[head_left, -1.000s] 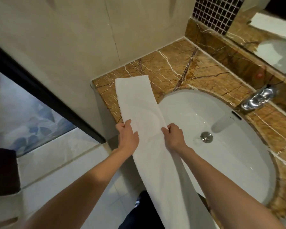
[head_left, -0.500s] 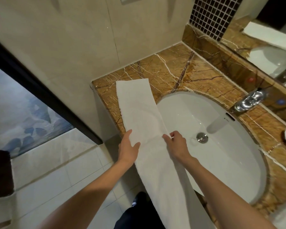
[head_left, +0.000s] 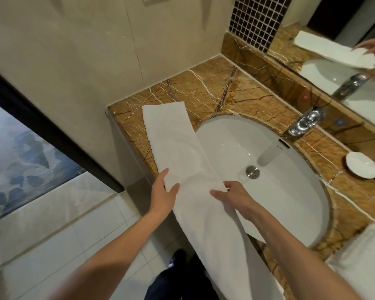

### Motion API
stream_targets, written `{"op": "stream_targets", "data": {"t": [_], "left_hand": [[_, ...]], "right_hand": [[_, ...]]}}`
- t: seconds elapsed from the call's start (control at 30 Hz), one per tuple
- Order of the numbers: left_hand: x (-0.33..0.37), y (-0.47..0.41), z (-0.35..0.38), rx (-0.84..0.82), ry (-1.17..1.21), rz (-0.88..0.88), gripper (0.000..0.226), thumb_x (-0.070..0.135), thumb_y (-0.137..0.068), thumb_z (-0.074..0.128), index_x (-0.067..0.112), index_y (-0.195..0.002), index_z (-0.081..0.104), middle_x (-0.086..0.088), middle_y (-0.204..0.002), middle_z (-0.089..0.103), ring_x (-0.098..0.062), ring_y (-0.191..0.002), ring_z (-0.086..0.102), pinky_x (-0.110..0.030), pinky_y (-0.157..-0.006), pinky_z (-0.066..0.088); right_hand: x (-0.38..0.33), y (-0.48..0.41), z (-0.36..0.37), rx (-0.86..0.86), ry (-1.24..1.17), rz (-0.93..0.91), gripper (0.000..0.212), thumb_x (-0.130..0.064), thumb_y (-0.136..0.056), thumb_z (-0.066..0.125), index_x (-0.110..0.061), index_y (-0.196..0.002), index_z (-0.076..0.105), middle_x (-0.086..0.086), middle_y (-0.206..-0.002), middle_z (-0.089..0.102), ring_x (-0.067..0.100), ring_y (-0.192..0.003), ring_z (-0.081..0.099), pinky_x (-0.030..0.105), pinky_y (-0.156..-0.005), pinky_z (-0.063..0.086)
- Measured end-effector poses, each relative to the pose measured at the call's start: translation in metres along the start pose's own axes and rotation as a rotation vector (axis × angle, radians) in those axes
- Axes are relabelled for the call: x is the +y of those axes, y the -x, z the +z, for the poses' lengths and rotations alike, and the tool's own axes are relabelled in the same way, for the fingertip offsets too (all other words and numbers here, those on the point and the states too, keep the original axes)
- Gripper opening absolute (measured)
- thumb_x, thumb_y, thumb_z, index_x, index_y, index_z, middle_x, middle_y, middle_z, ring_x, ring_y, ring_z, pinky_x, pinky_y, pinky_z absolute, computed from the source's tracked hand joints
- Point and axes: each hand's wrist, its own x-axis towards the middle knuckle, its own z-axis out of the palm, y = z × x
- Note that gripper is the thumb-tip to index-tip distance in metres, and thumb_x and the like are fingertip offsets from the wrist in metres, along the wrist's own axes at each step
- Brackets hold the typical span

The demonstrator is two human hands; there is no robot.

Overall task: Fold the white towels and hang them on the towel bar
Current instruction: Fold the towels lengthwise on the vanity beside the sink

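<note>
**A:** So, how will the white towel (head_left: 178, 152) handle?

**B:** Soft, light and limp, I judge, so take it by both long edges. It lies as a narrow strip across the counter (head_left: 204, 92) and the sink (head_left: 279, 169) rim, with its near end hanging off the front.

**A:** And the fingers?

**B:** The left hand (head_left: 162, 195) pinches the left edge, thumb on top. The right hand (head_left: 234, 197) curls its fingers (head_left: 226, 184) over the right edge, thumb flat on the cloth.

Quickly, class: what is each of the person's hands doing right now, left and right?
Left hand: holding the left edge of the long white folded towel, thumb on top.
Right hand: pinching the towel's right edge.
</note>
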Motion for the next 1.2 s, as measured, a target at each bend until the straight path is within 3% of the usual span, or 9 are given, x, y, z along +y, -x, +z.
{"op": "stream_targets", "data": {"t": [0.2, 0.33, 0.5, 0.57, 0.67, 0.77, 0.87, 1.0, 1.2], "left_hand": [[-0.005, 0.015, 0.004, -0.008, -0.002, 0.018, 0.055, 0.014, -0.089, 0.065, 0.02, -0.139, 0.043, 0.01, -0.132, 0.046, -0.007, -0.121, 0.042, -0.016, -0.097, 0.034], [-0.007, 0.026, 0.006, 0.031, -0.034, 0.018, 0.028, 0.017, -0.09, 0.065, 0.022, -0.116, 0.059, 0.014, -0.113, 0.056, -0.007, -0.107, 0.051, 0.003, -0.072, 0.039], [-0.019, 0.053, 0.011, 0.089, -0.028, -0.008, 0.012, 0.019, -0.089, 0.066, 0.023, -0.1, 0.064, 0.004, -0.106, 0.063, -0.016, -0.099, 0.059, -0.021, -0.083, 0.05], [-0.022, 0.068, 0.015, 0.1, -0.026, -0.04, 0.019, 0.017, -0.088, 0.066, 0.018, -0.106, 0.063, -0.002, -0.099, 0.063, -0.02, -0.089, 0.059, -0.034, -0.083, 0.054], [-0.028, 0.091, 0.021, 0.121, 0.01, -0.084, 0.033, 0.01, -0.086, 0.067, 0.015, -0.117, 0.056, -0.01, -0.088, 0.059, -0.018, -0.078, 0.058, -0.031, -0.072, 0.055], [-0.031, 0.11, 0.029, 0.13, 0.051, -0.116, 0.047, 0.002, -0.085, 0.066, 0.017, -0.126, 0.049, -0.014, -0.1, 0.063, -0.023, -0.088, 0.064, -0.033, -0.075, 0.056], [-0.031, 0.124, 0.034, 0.155, 0.187, -0.14, 0.059, 0.001, -0.085, 0.066, 0.023, -0.134, 0.042, -0.014, -0.105, 0.064, -0.023, -0.094, 0.065, -0.035, -0.077, 0.057], [-0.034, 0.137, 0.036, 0.114, 0.205, -0.127, 0.066, 0.002, -0.086, 0.065, 0.022, -0.142, 0.036, -0.013, -0.11, 0.066, -0.019, -0.095, 0.067, -0.02, -0.066, 0.056], [-0.051, 0.161, 0.042, 0.054, 0.07, -0.127, 0.085, 0.013, -0.087, 0.068, 0.029, -0.151, 0.015, -0.002, -0.092, 0.071, -0.013, -0.081, 0.07, -0.024, -0.069, 0.055]], "right_hand": [[0.008, 0.003, 0.007, 0.062, -0.033, -0.061, 0.016, -0.018, -0.081, 0.075, -0.007, -0.091, 0.067, 0.007, -0.08, 0.073, 0.014, -0.061, 0.068, 0.025, -0.056, 0.053], [0.014, 0.007, 0.006, 0.093, -0.012, -0.063, 0.018, -0.024, -0.083, 0.071, -0.006, -0.085, 0.067, 0.003, -0.072, 0.068, 0.011, -0.056, 0.062, 0.023, -0.053, 0.049], [0.024, 0.018, -0.003, 0.061, 0.037, -0.057, 0.021, -0.028, -0.08, 0.07, -0.008, -0.084, 0.066, -0.004, -0.065, 0.068, 0.009, -0.052, 0.062, 0.018, -0.048, 0.046], [0.031, 0.027, -0.007, 0.014, 0.032, -0.067, 0.021, -0.029, -0.079, 0.072, -0.01, -0.084, 0.064, -0.007, -0.061, 0.068, 0.008, -0.05, 0.061, 0.017, -0.046, 0.045], [0.041, 0.04, -0.013, -0.072, 0.026, -0.066, 0.022, -0.026, -0.077, 0.075, -0.009, -0.087, 0.065, -0.002, -0.071, 0.073, 0.012, -0.058, 0.066, 0.022, -0.052, 0.05], [0.048, 0.049, -0.018, -0.095, 0.006, -0.054, 0.018, -0.02, -0.078, 0.076, -0.007, -0.088, 0.068, 0.008, -0.084, 0.075, 0.019, -0.069, 0.071, 0.028, -0.062, 0.056], [0.05, 0.058, -0.022, -0.087, -0.033, -0.044, 0.017, -0.017, -0.08, 0.075, -0.005, -0.09, 0.07, 0.007, -0.08, 0.074, 0.017, -0.064, 0.07, 0.023, -0.054, 0.052], [0.054, 0.066, -0.024, -0.039, -0.021, -0.069, 0.028, -0.015, -0.08, 0.074, -0.006, -0.105, 0.064, 0.006, -0.086, 0.072, 0.014, -0.065, 0.068, 0.02, -0.053, 0.05], [0.068, 0.082, -0.021, 0.069, 0.155, -0.118, 0.061, -0.015, -0.083, 0.069, -0.016, -0.137, 0.04, -0.002, -0.094, 0.058, 0.011, -0.079, 0.06, 0.024, -0.068, 0.049]]}}
